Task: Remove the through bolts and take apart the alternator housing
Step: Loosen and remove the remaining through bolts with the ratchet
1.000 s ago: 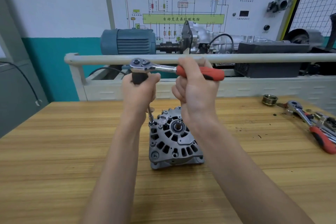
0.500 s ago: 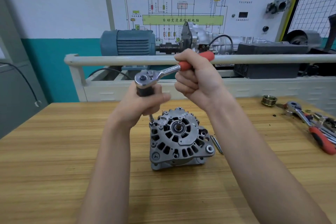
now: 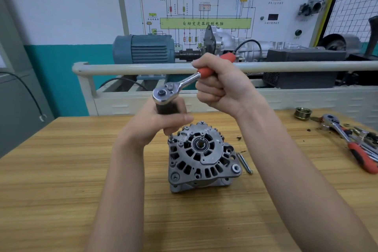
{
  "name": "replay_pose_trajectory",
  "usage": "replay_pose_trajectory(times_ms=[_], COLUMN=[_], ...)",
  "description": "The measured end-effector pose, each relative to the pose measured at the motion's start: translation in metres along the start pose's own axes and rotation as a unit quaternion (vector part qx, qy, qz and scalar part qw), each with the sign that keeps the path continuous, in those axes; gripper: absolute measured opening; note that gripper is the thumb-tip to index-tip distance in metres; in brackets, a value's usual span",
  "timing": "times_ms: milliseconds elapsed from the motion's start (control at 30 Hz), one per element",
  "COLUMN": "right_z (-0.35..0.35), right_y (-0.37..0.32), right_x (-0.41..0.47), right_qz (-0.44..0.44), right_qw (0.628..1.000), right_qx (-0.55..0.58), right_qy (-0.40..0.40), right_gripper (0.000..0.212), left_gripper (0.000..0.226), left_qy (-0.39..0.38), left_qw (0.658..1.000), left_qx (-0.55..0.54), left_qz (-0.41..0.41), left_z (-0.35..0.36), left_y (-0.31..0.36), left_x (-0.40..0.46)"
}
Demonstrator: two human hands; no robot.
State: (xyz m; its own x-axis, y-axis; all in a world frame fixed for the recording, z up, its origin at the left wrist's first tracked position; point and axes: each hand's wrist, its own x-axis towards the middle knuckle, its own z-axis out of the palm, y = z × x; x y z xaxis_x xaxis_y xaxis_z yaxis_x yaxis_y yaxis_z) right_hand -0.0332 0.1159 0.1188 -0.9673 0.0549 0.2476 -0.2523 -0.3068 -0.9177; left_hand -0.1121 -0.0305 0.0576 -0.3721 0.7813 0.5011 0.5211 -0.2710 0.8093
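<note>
alternator (image 3: 202,159) sits upright mid-bench, nearer the far edge than the near one, front housing face up, shaft and bearing visible in the centre. Socket on a long extension (image 3: 171,136) is seated on the through bolt at the housing's far-left ear. One loose bolt (image 3: 244,163) lies on the wood just beside the housing's right side, so judging by that at least one is out

ratchet (image 3: 176,90) on top of the extension. left hand (image 3: 155,125) wraps the extension just under the ratchet head, steadying it. right hand (image 3: 221,88) is fisted round the red handle, which points toward the far-right of the bench

to do it well:
- keep the extension plumb over the bolt; any lean and the socket cams off the head
- left hand presses down, right hand only swings, short arcs
- nothing clamps the housing, so pull smoothly or it'll skate or tip on the bench
- once the bolt spins free, finish by fingers and park it next to the loose one

second ratchet (image 3: 347,141) and a pulley (image 3: 303,113) sit at the far-right edge of the wooden bench (image 3: 61,180), well apart from the work
</note>
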Motion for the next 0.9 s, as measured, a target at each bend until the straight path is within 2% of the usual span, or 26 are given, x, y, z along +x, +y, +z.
replay_pose_trajectory(times_ms=[100,200,267,333,400,500,567,600,667,733,800,900], right_z=[0.002,0.006,0.009,0.009,0.004,-0.005,-0.007,-0.006,-0.002,0.003,0.008,0.02], right_y=[0.003,0.02,0.031,0.034,0.03,0.017,0.008,0.006,0.005,0.01,0.021,0.037], right_x=[-0.001,-0.009,-0.015,-0.019,-0.019,-0.014,-0.011,-0.009,-0.008,-0.009,-0.013,-0.021], right_qz=[-0.01,-0.098,-0.157,-0.173,-0.148,-0.065,-0.021,-0.012,-0.015,-0.047,-0.104,-0.195], right_qw=[0.999,0.987,0.972,0.966,0.969,0.987,0.997,0.999,0.999,0.996,0.986,0.963], right_qx=[0.029,0.083,0.103,0.118,0.129,0.102,0.058,0.04,0.034,0.063,0.091,0.095], right_qy=[0.016,0.098,0.138,0.153,0.15,0.105,0.048,0.029,0.02,0.047,0.097,0.159], right_gripper=[0.055,0.045,0.04,0.037,0.041,0.052,0.055,0.055,0.055,0.05,0.045,0.036], left_gripper=[0.029,0.039,0.045,0.045,0.04,0.03,0.022,0.019,0.019,0.022,0.028,0.033], left_qy=[0.018,0.174,0.303,0.383,0.351,0.164,0.059,0.03,0.022,0.07,0.185,0.402], left_qw=[1.0,0.983,0.952,0.923,0.935,0.986,0.998,0.999,0.999,0.997,0.981,0.914], left_qx=[-0.004,-0.06,-0.039,0.001,0.02,0.015,0.03,0.042,0.043,-0.012,-0.059,-0.048], left_qz=[-0.008,-0.011,-0.017,-0.031,-0.043,-0.018,-0.004,0.001,0.011,0.013,0.017,0.007], left_z=[0.003,0.011,0.021,0.03,0.029,0.015,0.006,0.004,0.004,0.005,0.012,0.03], left_y=[0.001,0.001,0.0,0.001,0.002,0.004,0.005,0.005,0.005,0.005,0.003,0.0], left_x=[0.001,0.01,0.019,0.026,0.025,0.013,0.004,0.001,-0.001,0.001,0.01,0.025])
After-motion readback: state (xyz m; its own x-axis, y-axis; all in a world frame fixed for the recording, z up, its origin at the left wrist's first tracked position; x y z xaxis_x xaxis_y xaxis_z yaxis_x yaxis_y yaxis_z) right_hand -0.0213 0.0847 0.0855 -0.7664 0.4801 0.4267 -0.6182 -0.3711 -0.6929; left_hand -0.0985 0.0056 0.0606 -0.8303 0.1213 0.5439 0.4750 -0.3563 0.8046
